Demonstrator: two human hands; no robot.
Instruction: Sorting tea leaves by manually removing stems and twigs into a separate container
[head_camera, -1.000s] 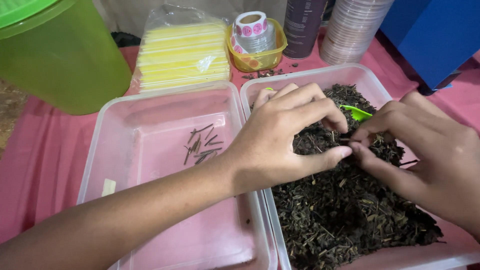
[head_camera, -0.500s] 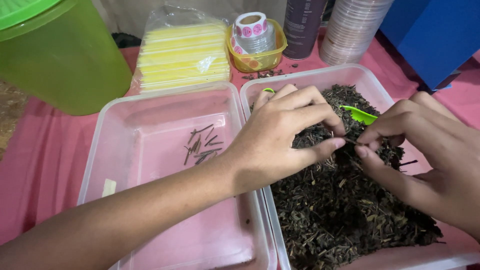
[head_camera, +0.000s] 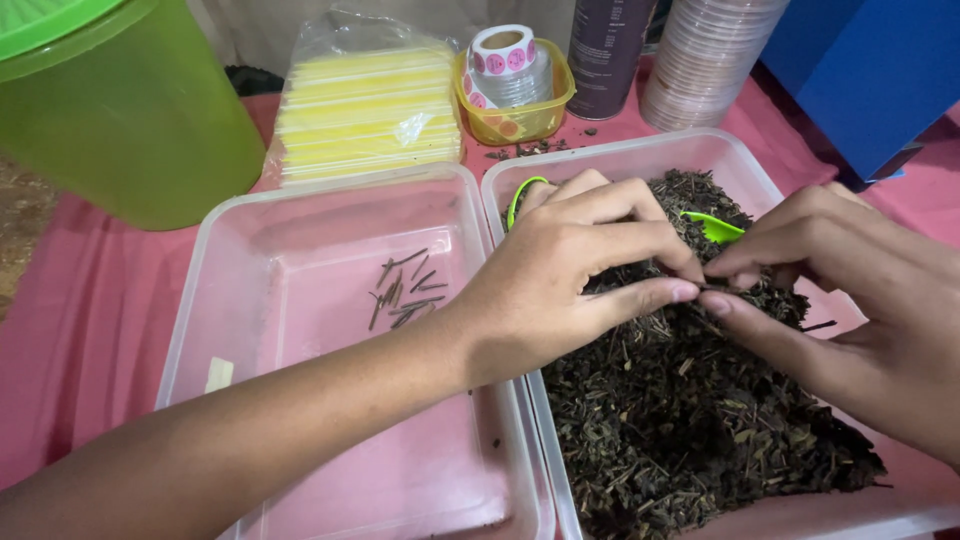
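Picking stems from dried leaves

Left hand (head_camera: 560, 290) and right hand (head_camera: 850, 300) pinch together above the dried leaves (head_camera: 680, 420); a gentle pinch probably isolates one stem.

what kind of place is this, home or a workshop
Probably a small home packing or sorting table, not a factory. Both hands, left hand and right hand, pick through dried leaves in a clear tray; picked-out stems lie in a second tray, with a sticker roll and stacked lids behind.
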